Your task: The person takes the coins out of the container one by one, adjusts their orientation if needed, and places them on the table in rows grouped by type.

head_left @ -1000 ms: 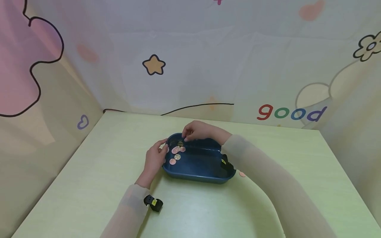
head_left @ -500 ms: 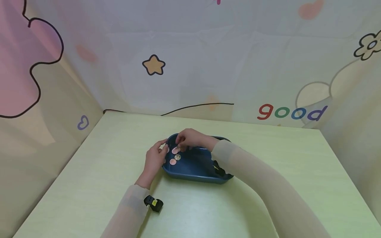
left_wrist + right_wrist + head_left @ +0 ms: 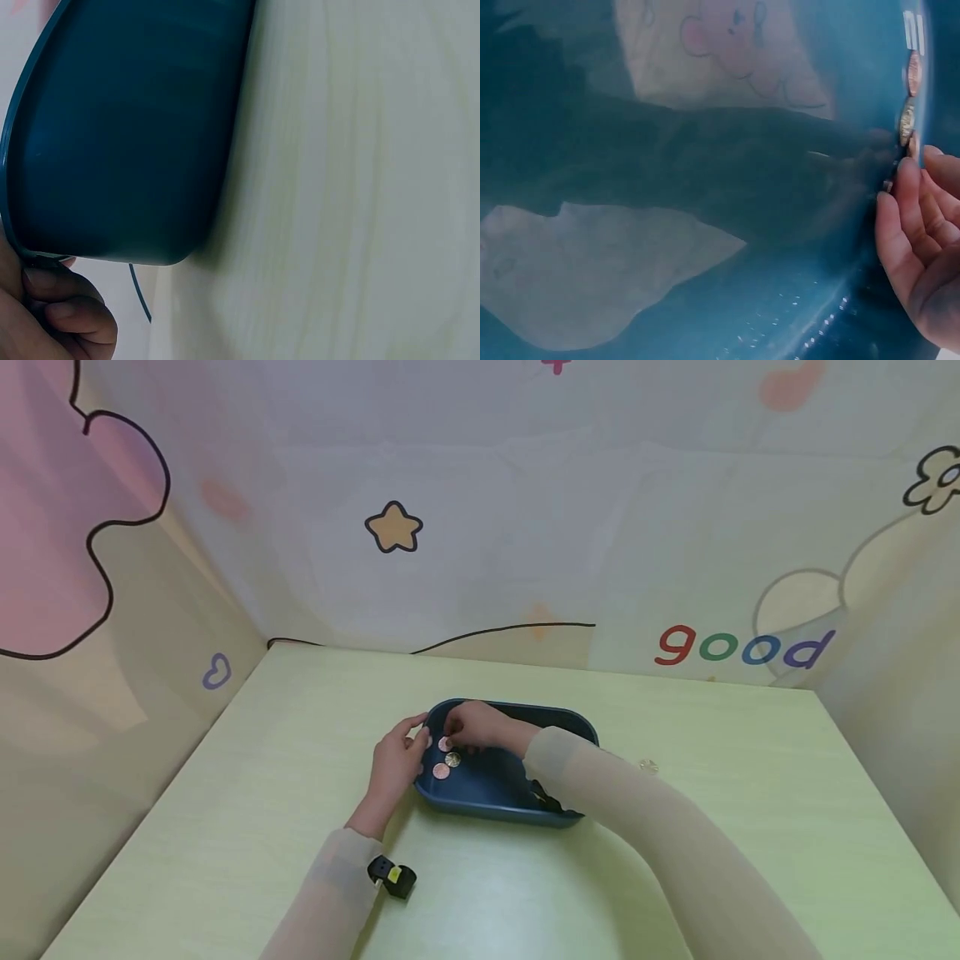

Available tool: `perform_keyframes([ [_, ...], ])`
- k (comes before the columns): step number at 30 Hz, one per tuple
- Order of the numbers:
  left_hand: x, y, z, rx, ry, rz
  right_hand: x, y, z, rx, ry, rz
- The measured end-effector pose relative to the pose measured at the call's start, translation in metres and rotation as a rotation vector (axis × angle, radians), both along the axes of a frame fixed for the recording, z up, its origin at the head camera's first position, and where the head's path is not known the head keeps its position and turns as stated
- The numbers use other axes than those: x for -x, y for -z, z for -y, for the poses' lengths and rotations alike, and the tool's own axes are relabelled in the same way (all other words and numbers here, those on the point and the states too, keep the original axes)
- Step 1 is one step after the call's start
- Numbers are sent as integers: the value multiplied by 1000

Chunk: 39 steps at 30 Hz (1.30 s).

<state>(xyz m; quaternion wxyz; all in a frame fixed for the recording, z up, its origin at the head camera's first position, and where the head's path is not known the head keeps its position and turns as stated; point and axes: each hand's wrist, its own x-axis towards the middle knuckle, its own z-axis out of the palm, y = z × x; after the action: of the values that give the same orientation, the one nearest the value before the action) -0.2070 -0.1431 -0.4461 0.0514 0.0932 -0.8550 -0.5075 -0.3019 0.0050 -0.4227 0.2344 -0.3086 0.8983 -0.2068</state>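
A dark blue oval-ended tray [image 3: 495, 812] stands on the table. My left hand [image 3: 397, 758] grips its left end, thumb at the rim; curled fingers [image 3: 79, 315] show by the tray's corner in the left wrist view. Inside the tray, my right hand [image 3: 480, 727] reaches to the left end with bent fingers. Its thumb and fingertips pinch at a pinkish coin [image 3: 444, 744]. A gold coin [image 3: 452, 760] and another pinkish coin [image 3: 441, 771] lie flat nearer the front. From the right wrist, several coins [image 3: 907, 121] appear edge-on beside the fingertips. The palm's inside is partly hidden.
A gold coin [image 3: 648, 766] lies on the pale table [image 3: 480, 893] to the right of the tray, close behind the right sleeve [image 3: 645, 810]. A black wrist camera [image 3: 393, 876] sits on the left cuff. Printed cloth [image 3: 487, 543] walls the table's back and sides.
My right hand has come down from the tray's back rim to the coins at the left end, covering some of them. The left hand keeps its hold. A gold coin beyond the right sleeve has come into sight.
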Motion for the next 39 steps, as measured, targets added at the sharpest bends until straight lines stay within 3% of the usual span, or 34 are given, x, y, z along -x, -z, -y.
perform_keyframes([
  [9, 0, 0, -1, -14, 0, -13, -1, 9, 1, 5, 3, -76],
  [17, 0, 1, -1, 3, 8, -11, -1, 11, 3, -13, -45, -158],
  [31, 2, 0, -1, 4, 9, -9, 0, -8, -3, -13, -64, -149],
  [39, 1, 0, -1, 0, 11, -19, -1, -31, -15, 83, -10, -80],
])
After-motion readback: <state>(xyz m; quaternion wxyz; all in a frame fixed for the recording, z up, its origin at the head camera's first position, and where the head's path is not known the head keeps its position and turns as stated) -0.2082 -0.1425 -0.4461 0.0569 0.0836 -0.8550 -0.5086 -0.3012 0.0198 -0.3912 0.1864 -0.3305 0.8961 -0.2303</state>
